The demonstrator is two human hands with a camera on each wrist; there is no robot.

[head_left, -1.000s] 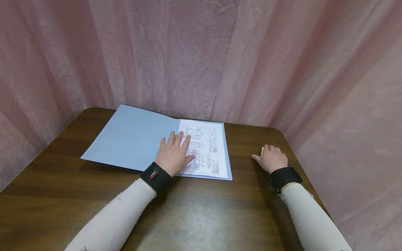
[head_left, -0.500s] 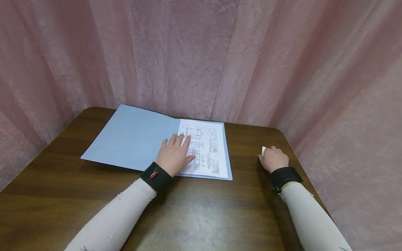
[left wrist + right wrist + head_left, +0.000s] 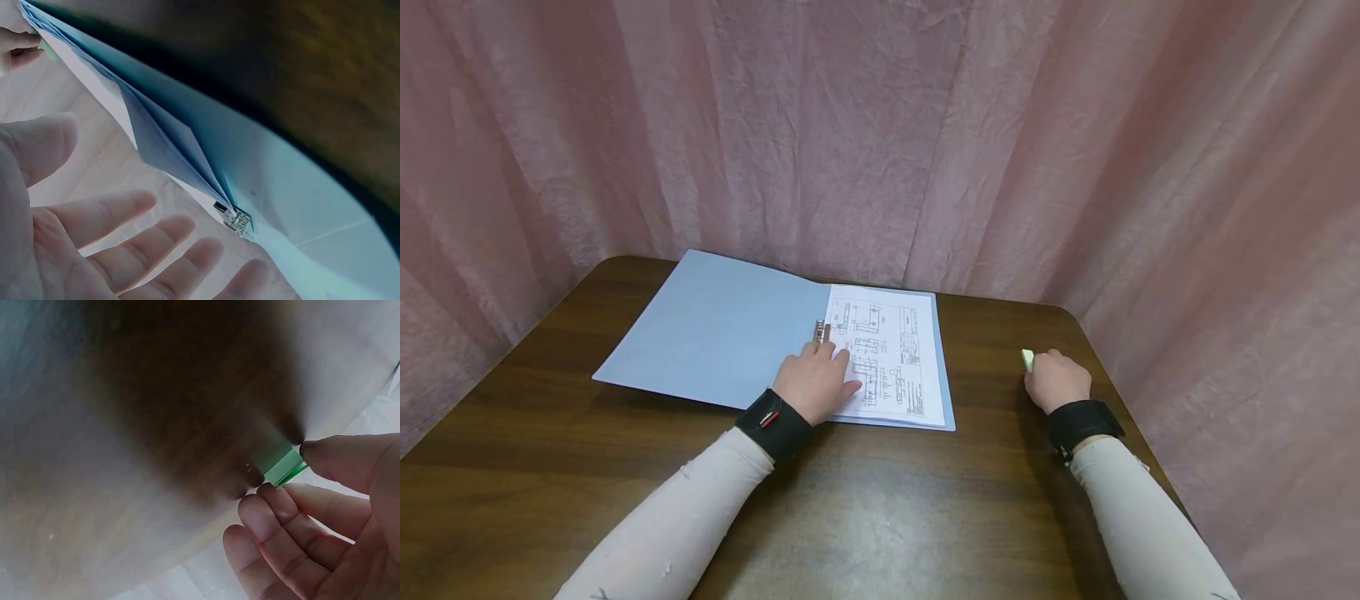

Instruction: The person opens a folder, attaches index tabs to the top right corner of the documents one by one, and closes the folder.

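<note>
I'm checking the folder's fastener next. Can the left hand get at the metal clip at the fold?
Probably yes. The left hand lies on the printed sheet, fingertips just short of the metal clip, with nothing between them.

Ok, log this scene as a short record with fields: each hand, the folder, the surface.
left hand: fingers loosely bent, resting on the printed sheet, just below the metal clip
right hand: pinches a small green block on the table
folder: blue, lying open, drawings on the right half
surface: dark wooden table, pink curtain behind
</note>
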